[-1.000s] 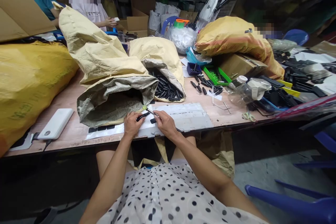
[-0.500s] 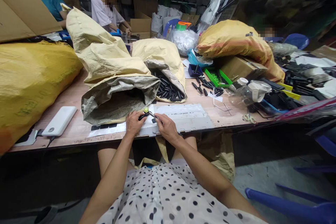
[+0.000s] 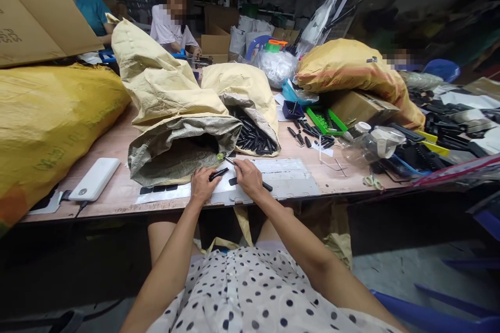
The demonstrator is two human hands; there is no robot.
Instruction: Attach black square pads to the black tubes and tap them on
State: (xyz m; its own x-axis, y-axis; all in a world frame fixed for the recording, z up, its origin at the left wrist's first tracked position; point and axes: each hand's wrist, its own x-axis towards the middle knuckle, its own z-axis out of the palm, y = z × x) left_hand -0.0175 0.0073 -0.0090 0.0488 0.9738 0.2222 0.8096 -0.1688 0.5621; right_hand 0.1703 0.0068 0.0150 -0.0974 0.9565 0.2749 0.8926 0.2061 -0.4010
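Note:
My left hand is closed around a short black handle, which points to the right above the work board. In my right hand is a black-handled tool with a thin metal shaft and a round yellow-green end. That end is near the mouth of a cream sack, and the handle's butt sticks out past my wrist. A small dark piece lies beneath my right fingers. The grey-white board is under both hands. Behind it, a second sack is full of black handles.
A white power bank and a yellow sack are at the left. To the right are a green tray, clear plastic jugs, scissors and loose black handles. Two people sit across the table.
The tool's yellow-green end and the black handle, close together before, are now apart. My right hand has tilted, so the tool's black butt shows. The camera view has shifted slightly.

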